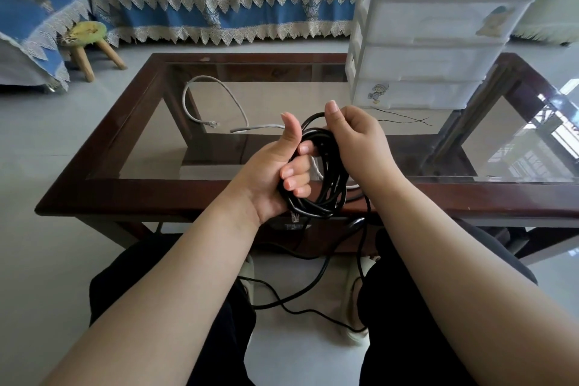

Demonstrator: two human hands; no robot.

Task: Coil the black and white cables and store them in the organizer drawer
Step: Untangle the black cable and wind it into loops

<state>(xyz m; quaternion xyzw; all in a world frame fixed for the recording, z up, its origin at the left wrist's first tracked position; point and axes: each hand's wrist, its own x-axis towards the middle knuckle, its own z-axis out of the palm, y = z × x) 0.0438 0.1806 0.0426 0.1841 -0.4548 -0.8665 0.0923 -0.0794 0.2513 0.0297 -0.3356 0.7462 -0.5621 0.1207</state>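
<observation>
While both hands grip the springy black rubber cable, the left hand clamps its coil and the right hand pinches the top loop.

The white plastic drawer organizer on the far right is cut off by the top edge. The right hand hides its own fingertips behind the coiled black cable. The pale grey cable vanishes behind the left hand.

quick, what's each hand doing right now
Left hand: closed, fingers curled through the coiled black cable, gripping it.
Right hand: closed, pinching the top loop of the same cable.
</observation>
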